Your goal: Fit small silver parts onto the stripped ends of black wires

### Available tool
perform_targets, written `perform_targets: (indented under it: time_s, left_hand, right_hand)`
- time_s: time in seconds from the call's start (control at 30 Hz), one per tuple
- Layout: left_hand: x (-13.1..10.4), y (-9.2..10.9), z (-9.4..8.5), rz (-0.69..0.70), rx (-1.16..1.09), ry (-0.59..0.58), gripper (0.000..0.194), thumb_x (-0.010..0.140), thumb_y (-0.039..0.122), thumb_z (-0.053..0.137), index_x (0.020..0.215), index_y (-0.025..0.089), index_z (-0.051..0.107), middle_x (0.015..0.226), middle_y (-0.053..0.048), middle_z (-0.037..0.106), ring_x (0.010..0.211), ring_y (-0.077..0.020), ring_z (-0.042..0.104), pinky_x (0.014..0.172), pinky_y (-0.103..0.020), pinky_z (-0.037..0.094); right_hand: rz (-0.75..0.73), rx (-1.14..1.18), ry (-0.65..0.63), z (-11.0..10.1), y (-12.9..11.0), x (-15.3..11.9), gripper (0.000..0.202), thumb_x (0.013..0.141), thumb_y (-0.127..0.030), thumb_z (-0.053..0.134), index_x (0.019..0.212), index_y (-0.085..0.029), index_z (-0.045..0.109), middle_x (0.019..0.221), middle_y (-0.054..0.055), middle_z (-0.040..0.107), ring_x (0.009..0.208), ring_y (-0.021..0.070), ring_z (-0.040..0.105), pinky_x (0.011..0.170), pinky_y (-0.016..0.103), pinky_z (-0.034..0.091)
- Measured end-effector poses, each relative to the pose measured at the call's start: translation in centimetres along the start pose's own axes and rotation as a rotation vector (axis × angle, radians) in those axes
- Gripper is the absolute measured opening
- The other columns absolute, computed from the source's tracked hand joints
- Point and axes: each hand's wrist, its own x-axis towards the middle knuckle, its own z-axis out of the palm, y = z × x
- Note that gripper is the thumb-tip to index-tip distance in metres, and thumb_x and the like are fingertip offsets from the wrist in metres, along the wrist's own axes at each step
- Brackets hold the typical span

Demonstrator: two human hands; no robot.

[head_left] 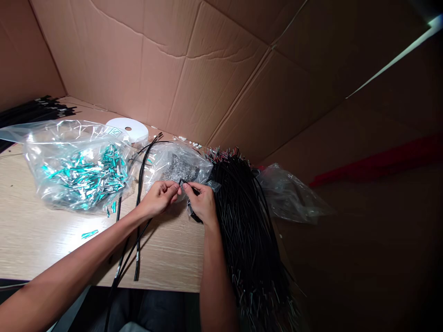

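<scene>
My left hand (pixel 162 196) pinches the end of a black cable (pixel 139 240), whose length hangs down past the table's front edge. Close beside it, my right hand (pixel 201 200) is closed on a thin black piece, its fingertips almost meeting those of my left hand. Just behind both hands lies a clear bag of small metal parts (pixel 180 167). Right of my right hand is a large bundle of black cables (pixel 245 216) with bare wire ends. What exactly sits between the fingertips is too small to tell.
On the left is a clear bag of shiny green strips (pixel 83 177), with a loose strip (pixel 90 234) in front. A white disc (pixel 133 130) lies behind. Black strips (pixel 38 110) are at far left, an empty plastic bag (pixel 292 193) at right. Cardboard walls (pixel 166 60) enclose the table.
</scene>
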Motion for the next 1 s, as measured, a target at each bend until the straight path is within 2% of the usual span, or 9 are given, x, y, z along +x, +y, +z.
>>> perform_targets:
  time_s: [0.1,0.2,0.33,0.5,0.6,0.73,1.0]
  left_hand:
    - [0.0,0.0,-0.1,-0.026,-0.001,0.005,0.069,0.076,0.083,0.076,0.085,0.016,0.063,0.047,0.009,0.045,0.03,-0.0051,0.03,0.031,-0.019,0.017]
    - [0.0,0.1,-0.2,-0.049,-0.006,0.019,0.065,0.078,0.079,0.077,0.088,0.016,0.064,0.048,0.009,0.046,0.028,-0.0059,0.032,0.029,-0.02,0.019]
    - [-0.1,0.5,-0.3,-0.058,-0.018,0.015,0.058,0.082,0.072,0.077,0.09,0.015,0.065,0.049,0.009,0.048,0.026,-0.0065,0.034,0.027,-0.019,0.017]
    - [-0.2,1.1,-0.3,-0.047,-0.109,-0.043,0.05,0.088,0.063,0.075,0.086,0.016,0.062,0.051,0.008,0.05,0.026,-0.0056,0.036,0.028,-0.017,0.016]
    - [-0.3,1.3,-0.5,-0.057,-0.203,-0.081,0.041,0.092,0.052,0.074,0.081,0.016,0.059,0.051,0.009,0.047,0.026,-0.0036,0.035,0.029,-0.015,0.019]
    - [-0.5,1.4,-0.7,-0.136,-0.355,-0.111,0.031,0.093,0.039,0.073,0.08,0.016,0.056,0.051,0.011,0.04,0.026,-0.0024,0.029,0.029,-0.014,0.022]
    - [-0.6,1.6,-0.7,-0.191,-0.482,-0.163,0.03,0.092,0.032,0.073,0.077,0.019,0.051,0.052,0.013,0.034,0.027,-0.0024,0.021,0.027,-0.014,0.027]
  right_hand:
    - [0.051,0.089,-0.033,0.0,0.2,0.1,0.033,0.098,-0.044,0.066,0.085,-0.018,0.081,0.084,0.006,0.08,0.079,0.0227,0.073,0.075,0.032,0.055]
    - [0.073,0.138,0.028,0.0,0.2,0.2,0.033,0.098,-0.045,0.066,0.083,-0.018,0.078,0.084,0.007,0.079,0.078,0.0223,0.072,0.073,0.031,0.054]
    - [0.031,0.09,0.074,-0.2,0.1,0.1,0.029,0.096,-0.045,0.07,0.085,-0.02,0.077,0.084,0.006,0.078,0.079,0.022,0.07,0.073,0.032,0.053]
    - [-0.019,0.052,0.037,-0.1,-0.1,0.0,0.028,0.099,-0.044,0.068,0.091,-0.02,0.08,0.09,0.006,0.079,0.082,0.0223,0.071,0.077,0.034,0.054]
    - [-0.016,0.056,0.038,0.1,-0.4,-0.1,0.027,0.098,-0.044,0.068,0.093,-0.021,0.081,0.092,0.006,0.08,0.084,0.0231,0.072,0.078,0.035,0.054]
    - [-0.032,0.074,0.04,0.4,-0.7,-0.1,0.028,0.098,-0.045,0.068,0.093,-0.021,0.081,0.093,0.006,0.081,0.084,0.0233,0.072,0.078,0.034,0.053]
    - [-0.028,0.098,0.044,0.8,-0.6,0.0,0.03,0.099,-0.045,0.066,0.09,-0.019,0.08,0.09,0.006,0.08,0.084,0.0234,0.072,0.079,0.033,0.053]
